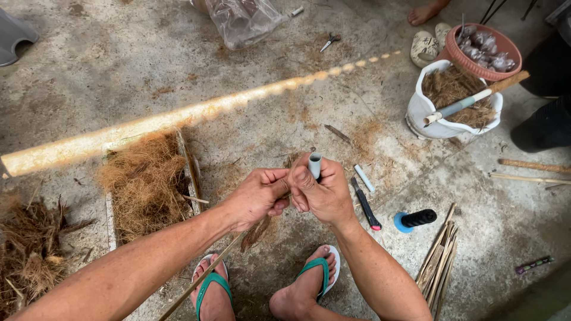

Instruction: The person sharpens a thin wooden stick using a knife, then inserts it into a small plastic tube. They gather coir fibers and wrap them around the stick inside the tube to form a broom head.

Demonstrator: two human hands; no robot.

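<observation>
The left hand (257, 196) pinches brown fibre (257, 233) on a thin stick (202, 278); the right hand (324, 193) grips a grey tube (314, 164). Judging by the loose fibre, the binding looks barely begun, with most left.

Two hands (259, 195), two green flip-flops (208, 285), one white bucket (419, 110), one red basin (461, 56), one scissors (330, 40)
</observation>
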